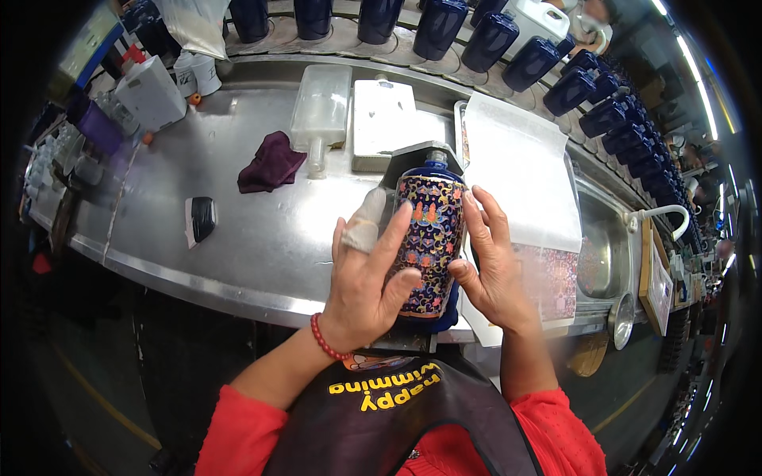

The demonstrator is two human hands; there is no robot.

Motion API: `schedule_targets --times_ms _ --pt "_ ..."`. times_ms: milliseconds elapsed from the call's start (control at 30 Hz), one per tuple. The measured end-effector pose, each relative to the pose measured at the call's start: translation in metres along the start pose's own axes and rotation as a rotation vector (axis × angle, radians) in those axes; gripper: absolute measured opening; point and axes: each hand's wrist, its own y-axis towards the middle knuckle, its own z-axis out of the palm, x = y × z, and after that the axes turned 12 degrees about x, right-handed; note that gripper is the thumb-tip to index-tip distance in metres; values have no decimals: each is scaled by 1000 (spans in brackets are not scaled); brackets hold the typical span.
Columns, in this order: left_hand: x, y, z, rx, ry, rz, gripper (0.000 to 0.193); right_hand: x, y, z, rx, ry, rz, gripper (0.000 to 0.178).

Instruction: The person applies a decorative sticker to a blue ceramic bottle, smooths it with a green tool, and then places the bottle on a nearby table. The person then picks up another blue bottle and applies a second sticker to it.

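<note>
A dark blue bottle (429,230) with a colourful flower pattern lies in front of me, neck pointing away, on a dark stand (403,159). My left hand (367,274) rests along the bottle's left side, fingers stretched out and apart. One of its fingers wears a pale cloth-like cover (367,228). Along the right side lies my right hand (496,266), its fingers also extended, with fingertips at the bottle's edge. Neither hand wraps round the bottle. Below the bottle's base, a bit of blue cloth (448,311) shows.
On the metal worktop (262,238) lie a purple cloth (271,163), a black-and-white block (201,220), a clear bottle (321,107) and a white box (381,119). White paper (520,166) and patterned sheets (548,278) lie right, beside a sink (599,238). Blue bottles (440,28) line the conveyor behind.
</note>
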Motion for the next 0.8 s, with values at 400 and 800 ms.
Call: schedule_targets --times_ms 400,800 --pt "17 24 -11 0 -92 92 59 -4 -8 8 -6 169 41 84" --pt "13 6 0 38 -286 79 57 -17 -31 37 -18 177 -25 83"
